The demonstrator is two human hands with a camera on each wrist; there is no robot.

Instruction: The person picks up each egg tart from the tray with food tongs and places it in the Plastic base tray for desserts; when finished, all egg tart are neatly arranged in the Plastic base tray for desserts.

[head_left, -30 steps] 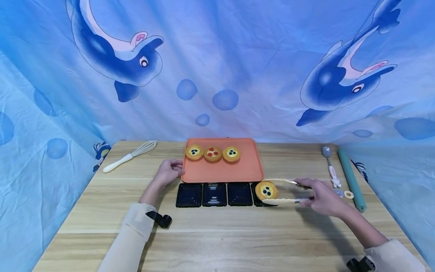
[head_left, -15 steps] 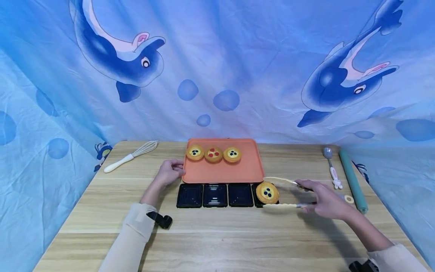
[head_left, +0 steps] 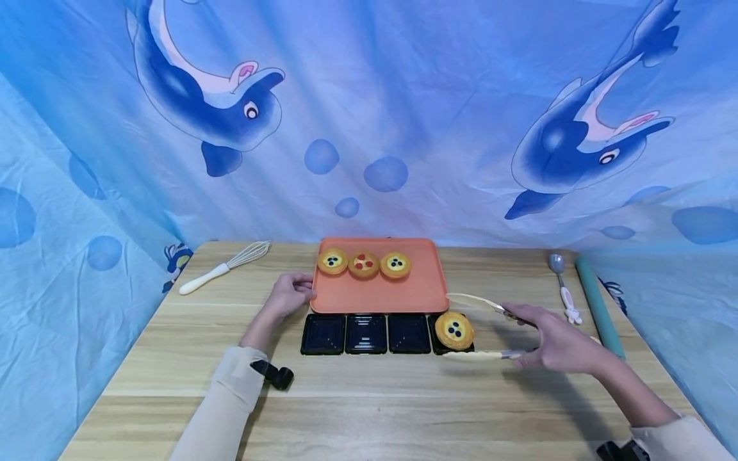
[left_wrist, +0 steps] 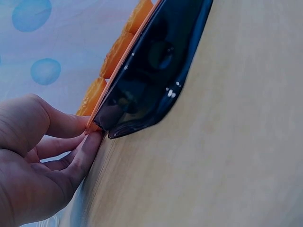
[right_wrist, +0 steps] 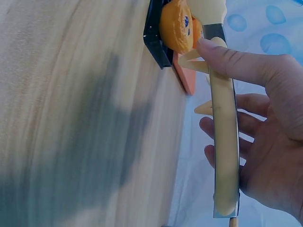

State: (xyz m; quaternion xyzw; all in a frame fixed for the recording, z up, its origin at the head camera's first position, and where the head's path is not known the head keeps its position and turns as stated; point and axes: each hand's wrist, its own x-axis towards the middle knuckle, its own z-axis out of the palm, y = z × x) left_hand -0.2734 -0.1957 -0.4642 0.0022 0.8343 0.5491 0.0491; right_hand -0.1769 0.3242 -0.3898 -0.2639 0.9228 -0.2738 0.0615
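Observation:
My right hand (head_left: 559, 339) holds a pair of tongs (head_left: 475, 298), their cream tips spread wide on either side of an egg tart (head_left: 455, 331) topped with dark berries. That tart sits in the rightmost black square container (head_left: 436, 346), tilted slightly; the right wrist view also shows the tart (right_wrist: 174, 26) in the black container (right_wrist: 154, 42). At the left edge of an orange tray (head_left: 375, 298), my left hand (head_left: 286, 294) pinches the rim, thumb on top and fingers beneath in the left wrist view. Three tarts (head_left: 363, 264) line the tray's back, the middle one red-topped.
More black containers (head_left: 366, 334) stand in a row along the tray's front edge. A whisk (head_left: 221, 269) lies at the back left. On the right are a rabbit-handled spoon (head_left: 564, 288) and a green rolling pin (head_left: 599, 307). A dolphin-print cloth (head_left: 369, 96) hangs behind the table.
The tongs have spread wider and their tips now stand apart from the tart, which stays in the rightmost container. My right hand shifted slightly right; the left stays at the tray's edge.

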